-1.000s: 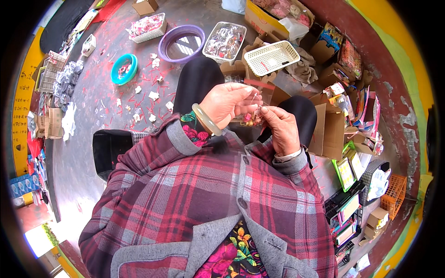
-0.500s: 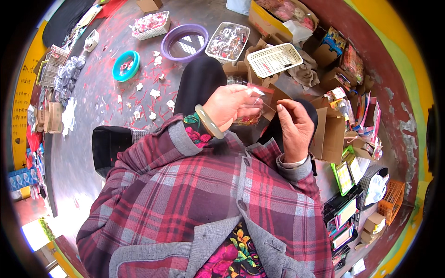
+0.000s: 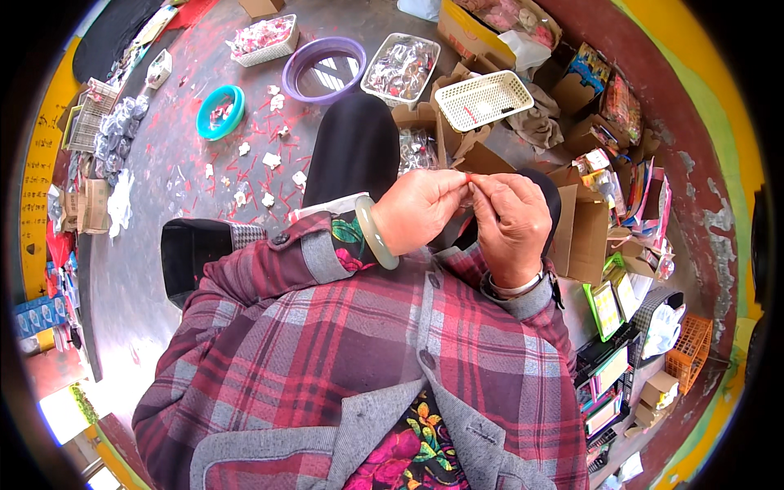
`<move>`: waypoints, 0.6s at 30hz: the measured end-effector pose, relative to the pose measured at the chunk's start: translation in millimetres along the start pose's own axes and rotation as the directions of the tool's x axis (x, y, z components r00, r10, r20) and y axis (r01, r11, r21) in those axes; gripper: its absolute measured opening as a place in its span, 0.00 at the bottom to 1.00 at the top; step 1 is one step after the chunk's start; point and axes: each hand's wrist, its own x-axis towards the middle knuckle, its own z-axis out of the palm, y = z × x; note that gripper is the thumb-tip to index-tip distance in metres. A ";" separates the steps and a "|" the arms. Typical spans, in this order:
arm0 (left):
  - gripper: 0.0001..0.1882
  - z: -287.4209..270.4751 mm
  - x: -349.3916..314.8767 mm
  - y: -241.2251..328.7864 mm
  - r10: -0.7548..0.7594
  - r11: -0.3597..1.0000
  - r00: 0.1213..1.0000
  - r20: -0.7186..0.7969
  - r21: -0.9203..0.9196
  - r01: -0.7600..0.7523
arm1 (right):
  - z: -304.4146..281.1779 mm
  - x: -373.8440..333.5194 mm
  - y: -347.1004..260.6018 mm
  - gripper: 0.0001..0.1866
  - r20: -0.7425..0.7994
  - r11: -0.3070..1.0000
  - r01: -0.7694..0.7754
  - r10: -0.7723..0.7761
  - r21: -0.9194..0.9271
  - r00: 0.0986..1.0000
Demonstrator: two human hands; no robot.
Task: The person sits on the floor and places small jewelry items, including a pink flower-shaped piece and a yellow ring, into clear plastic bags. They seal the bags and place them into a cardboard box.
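Drawn together since the earlier frame, left hand (image 3: 418, 214) and right hand (image 3: 514, 222) pinch a small red piece (image 3: 469, 177) midway between their fingertips, long axis hidden.

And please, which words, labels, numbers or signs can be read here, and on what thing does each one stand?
Yellow wall, left: dark written characters; I do not copy them out.
Blue boxes, lower left: any print is too small to read.
Colourful packs, upper right: any print is too small or blurred.
Red piece at the fingertips: no writing shows.
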 end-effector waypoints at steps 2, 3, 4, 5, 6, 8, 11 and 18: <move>0.10 -2.6 0.3 -1.0 0.032 0.988 0.999 0.040 0.151 -0.037 | -1.9 0.2 0.2 0.06 0.016 0.998 0.048 -0.048 -0.039 0.999; 0.09 -3.3 0.6 0.0 0.078 0.964 0.996 0.045 0.251 -0.087 | -2.7 0.5 -0.2 0.06 0.025 0.996 0.073 -0.071 -0.059 0.997; 0.08 -3.5 0.7 0.4 0.123 0.928 0.991 0.055 0.347 -0.134 | -3.6 1.0 -1.1 0.07 0.040 0.991 0.097 -0.094 -0.090 0.995; 0.08 -3.3 0.8 -0.3 0.139 0.913 0.989 0.053 0.381 -0.149 | -4.6 1.7 -2.4 0.07 0.056 0.985 0.122 -0.116 -0.121 0.992; 0.07 -3.2 0.6 -1.0 0.155 0.895 0.987 0.050 0.416 -0.162 | -4.8 2.4 -3.6 0.07 0.071 0.978 0.148 -0.139 -0.150 0.988; 0.06 -2.0 0.0 -0.6 0.194 0.861 0.980 0.040 0.472 -0.190 | -4.1 3.1 -4.6 0.08 0.086 0.959 0.197 -0.183 -0.204 0.979; 0.06 0.3 -0.5 4.3 0.227 0.827 0.973 0.036 0.521 -0.212 | -4.3 4.2 -6.6 0.09 0.104 0.937 0.238 -0.218 -0.254 0.970; 0.08 0.0 -0.4 8.3 0.204 0.842 0.977 0.062 0.497 -0.208 | -2.8 2.4 -1.1 0.09 0.015 0.971 0.191 -0.190 -0.147 0.982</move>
